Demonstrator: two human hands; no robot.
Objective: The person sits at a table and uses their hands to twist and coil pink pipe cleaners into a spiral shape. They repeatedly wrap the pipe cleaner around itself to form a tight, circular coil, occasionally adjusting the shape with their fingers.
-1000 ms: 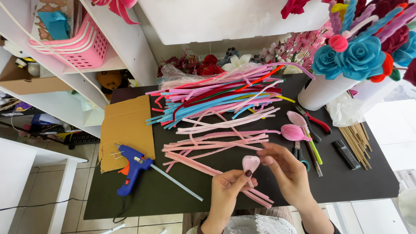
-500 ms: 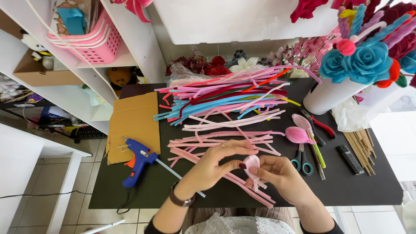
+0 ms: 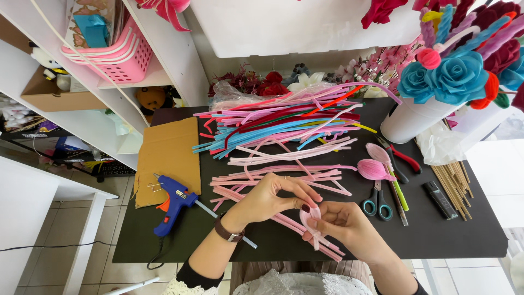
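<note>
Right hand (image 3: pixel 341 226): low at the near edge of the black table (image 3: pixel 469 240), fingers pressed together, pinching the stem of a pale pink petal loop (image 3: pixel 310 218).
Petal loop: upright between the two hands, just above the near table edge, touching the loose pink stems beneath it.
Left hand (image 3: pixel 270 198): just left of the petal loop, fingertips (image 3: pixel 315 198) curled in and pinching the loop's top edge; dark watch strap (image 3: pixel 226 232) on the wrist.
Glue gun (image 3: pixel 172 202): blue, lying flat well left of the petal loop, nozzle toward the hands, a clear glue stick (image 3: pixel 224 221) running under the left wrist.
Cardboard sheet (image 3: pixel 166 153): brown, beyond the glue gun, flat on the table's left side.
Loose pink stems (image 3: pixel 278 175): scattered just beyond the petal loop, reaching under both hands.
Scissors (image 3: pixel 376 202): teal handles, right of the petal loop, beside two finished pink buds (image 3: pixel 375 166) on green stems.
Wooden sticks (image 3: pixel 453 183): bundled far right of the petal loop, next to a small black bar (image 3: pixel 441 199).
Coloured stems (image 3: pixel 284 123): pile of pink, blue, red and purple, well beyond the petal loop at mid-table.
White vase (image 3: pixel 412 120): far right corner, holding blue flowers (image 3: pixel 450 79).
Pink basket (image 3: pixel 117 57): on a white shelf, farthest left of the petal loop.
</note>
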